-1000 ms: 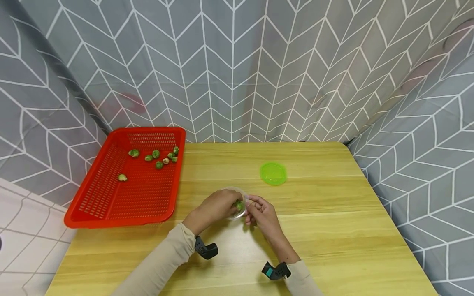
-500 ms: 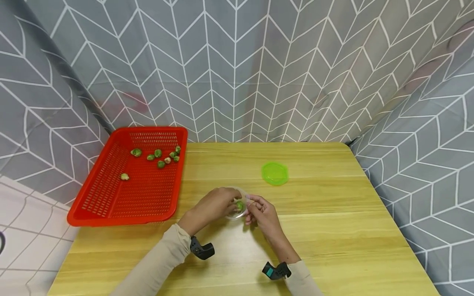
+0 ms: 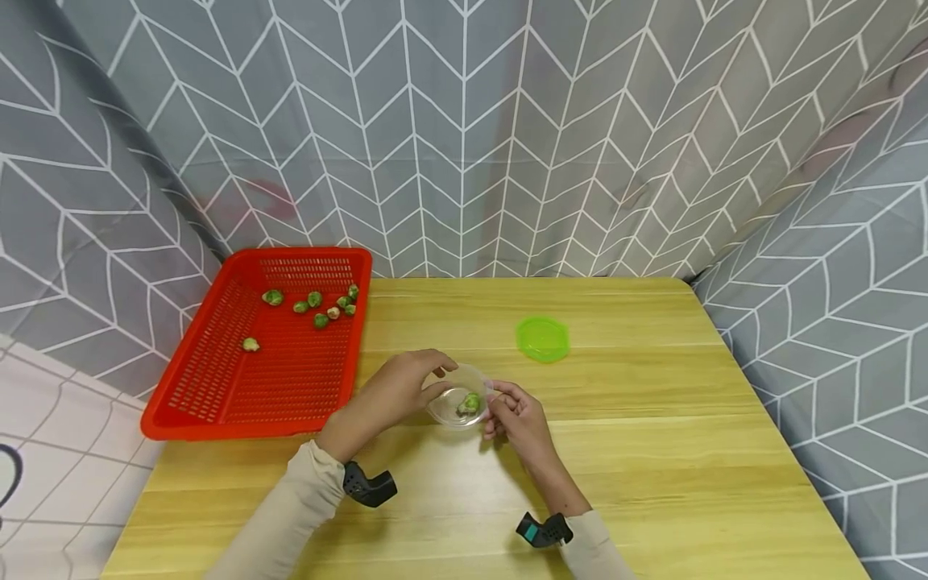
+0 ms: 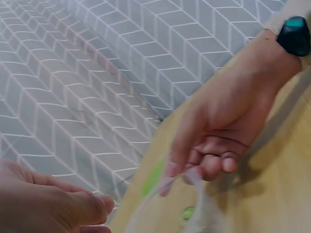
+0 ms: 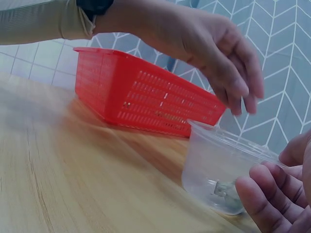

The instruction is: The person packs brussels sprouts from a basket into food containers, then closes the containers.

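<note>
A clear plastic tub (image 3: pixel 446 403) stands on the table in front of me, with a green Brussels sprout (image 3: pixel 471 403) at its bottom. My right hand (image 3: pixel 524 427) pinches the tub's right rim between thumb and fingers, as the left wrist view also shows at the tub's rim (image 4: pixel 197 182). Over the tub's left side hovers my left hand (image 3: pixel 399 391), fingers relaxed and holding nothing. In the right wrist view that left hand (image 5: pixel 214 48) is above the rim, apart from the tub (image 5: pixel 204 155).
A red perforated basket (image 3: pixel 283 387) stands on the left with several Brussels sprouts (image 3: pixel 321 321) in it, mostly toward its back right. Behind the tub, a green lid (image 3: pixel 542 339) lies flat on the wooden table (image 3: pixel 652 419). A grey patterned curtain (image 3: pixel 464 145) borders the table's back and right.
My left hand has withdrawn from the tub, up and to the left, leaving the Brussels sprout inside. The right hand keeps its pinch on the rim.
</note>
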The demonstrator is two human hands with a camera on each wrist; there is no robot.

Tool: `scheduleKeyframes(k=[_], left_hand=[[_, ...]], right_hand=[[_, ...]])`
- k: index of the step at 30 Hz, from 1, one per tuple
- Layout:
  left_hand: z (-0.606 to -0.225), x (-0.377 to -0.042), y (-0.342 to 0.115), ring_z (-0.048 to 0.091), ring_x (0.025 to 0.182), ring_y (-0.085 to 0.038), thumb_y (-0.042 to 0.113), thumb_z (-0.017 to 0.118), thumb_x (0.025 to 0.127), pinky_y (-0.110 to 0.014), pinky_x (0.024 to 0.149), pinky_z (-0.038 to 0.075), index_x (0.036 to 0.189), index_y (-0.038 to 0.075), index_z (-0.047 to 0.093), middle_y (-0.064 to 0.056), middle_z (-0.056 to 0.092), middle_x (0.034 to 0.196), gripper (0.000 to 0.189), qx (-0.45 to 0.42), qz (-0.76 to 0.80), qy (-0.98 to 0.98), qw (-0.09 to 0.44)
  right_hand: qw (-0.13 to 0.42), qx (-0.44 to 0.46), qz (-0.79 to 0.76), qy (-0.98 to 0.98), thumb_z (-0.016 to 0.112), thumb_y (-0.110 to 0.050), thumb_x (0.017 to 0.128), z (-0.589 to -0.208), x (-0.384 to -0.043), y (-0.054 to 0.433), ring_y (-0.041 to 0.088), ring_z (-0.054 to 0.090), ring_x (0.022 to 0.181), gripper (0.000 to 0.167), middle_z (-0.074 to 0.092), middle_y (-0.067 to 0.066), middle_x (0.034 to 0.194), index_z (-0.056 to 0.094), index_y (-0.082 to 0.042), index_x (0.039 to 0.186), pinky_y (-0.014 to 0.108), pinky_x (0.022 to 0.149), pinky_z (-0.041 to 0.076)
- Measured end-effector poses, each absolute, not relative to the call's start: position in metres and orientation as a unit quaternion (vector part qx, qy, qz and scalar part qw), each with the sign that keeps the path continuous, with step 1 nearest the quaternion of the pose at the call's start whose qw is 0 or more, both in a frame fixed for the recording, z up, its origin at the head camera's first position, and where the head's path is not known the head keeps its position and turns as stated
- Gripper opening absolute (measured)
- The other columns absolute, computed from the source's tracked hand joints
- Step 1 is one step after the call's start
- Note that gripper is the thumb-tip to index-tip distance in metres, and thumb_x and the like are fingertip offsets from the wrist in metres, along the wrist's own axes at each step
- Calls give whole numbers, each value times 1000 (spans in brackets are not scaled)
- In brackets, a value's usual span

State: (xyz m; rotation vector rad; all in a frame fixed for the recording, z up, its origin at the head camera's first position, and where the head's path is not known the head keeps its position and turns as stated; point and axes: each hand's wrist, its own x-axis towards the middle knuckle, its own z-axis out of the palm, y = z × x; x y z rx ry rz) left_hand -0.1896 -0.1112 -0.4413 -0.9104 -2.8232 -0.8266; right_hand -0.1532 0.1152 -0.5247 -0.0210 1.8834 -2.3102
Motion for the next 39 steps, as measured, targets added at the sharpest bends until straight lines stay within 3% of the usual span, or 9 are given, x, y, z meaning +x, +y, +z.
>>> scheduleKeyframes(k=[6,15,24,31,39], left_hand=[[-426,-192,-131,72,92,-20,14,80,87,-39,86,58,112,7,73,-5,74,106,27,-288,-282,-911,86],[-412,-197,-178,69,103,-23,22,76,92,-45,91,55,119,10,71,-5,73,114,30,-201,-301,-929,78],[-414,-199,-229,64,112,-31,18,75,93,-52,92,53,122,9,69,-9,72,118,31,-153,-288,-941,96],[-419,-199,-263,68,100,-34,15,73,94,-54,84,54,117,5,70,-12,74,110,25,-139,-285,-940,124],[-425,-202,-302,69,97,-37,15,74,94,-55,84,54,114,4,70,-14,74,108,24,-122,-266,-949,119]], right_hand=[[80,0,-772,631,60,-6,100,-526,-153,116,14,64,58,33,66,14,80,59,1,133,30,56,59],[80,-7,-775,626,61,-8,100,-528,-153,114,14,64,58,34,64,17,81,58,1,133,29,56,59],[71,-16,-771,633,60,-8,101,-532,-153,114,14,63,58,35,63,21,82,57,3,134,30,56,59],[68,-23,-773,630,62,-12,101,-532,-154,117,14,63,57,38,63,18,81,56,4,135,29,57,58],[69,-27,-775,627,63,-15,101,-534,-152,117,14,63,57,39,63,18,81,56,3,135,27,57,58]])
